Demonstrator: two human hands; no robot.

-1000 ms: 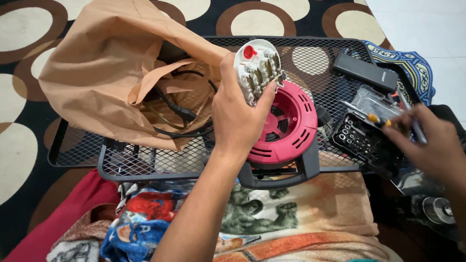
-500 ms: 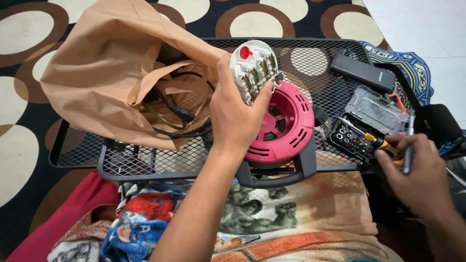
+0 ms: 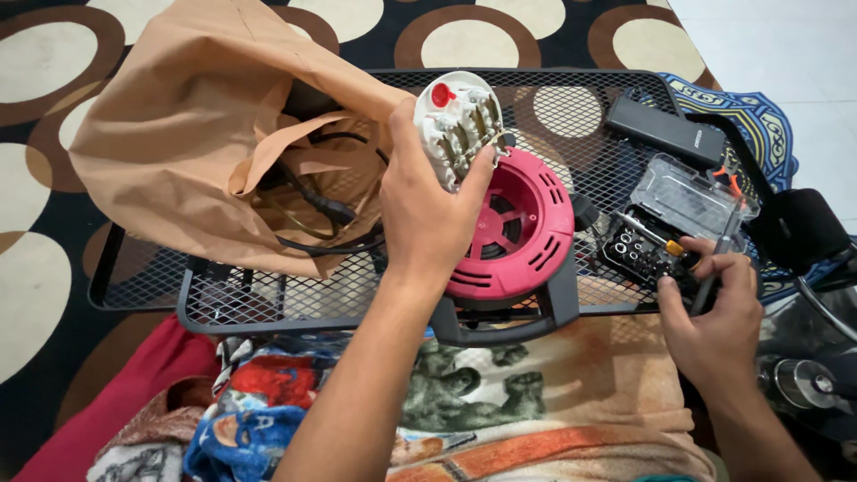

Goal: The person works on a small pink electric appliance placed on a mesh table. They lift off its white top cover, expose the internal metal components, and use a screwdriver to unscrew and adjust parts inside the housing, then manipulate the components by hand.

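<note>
Fingers of left hand (image 3: pixel 427 219) clamp white socket plate (image 3: pixel 460 125) at 12 o'clock above red cable reel (image 3: pixel 513 232), contacts tilted up for view. Right hand (image 3: pixel 714 308), 3 o'clock, pinches slim screwdriver (image 3: pixel 719 259) over bit case (image 3: pixel 656 241).

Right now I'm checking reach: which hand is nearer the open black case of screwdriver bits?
Right. The right hand rests at the black bit case, holding a slim tool; the left hand is further off, gripping a white round socket plate.

Matt red plastic cable reel (image 3: pixel 513 234); white plastic socket plate (image 3: pixel 457 125) with bare metal contacts; black painted wire-mesh rack (image 3: pixel 268 299); creased matt brown paper bag (image 3: pixel 196 134); clear glossy plastic bit case (image 3: pixel 683 192).
</note>
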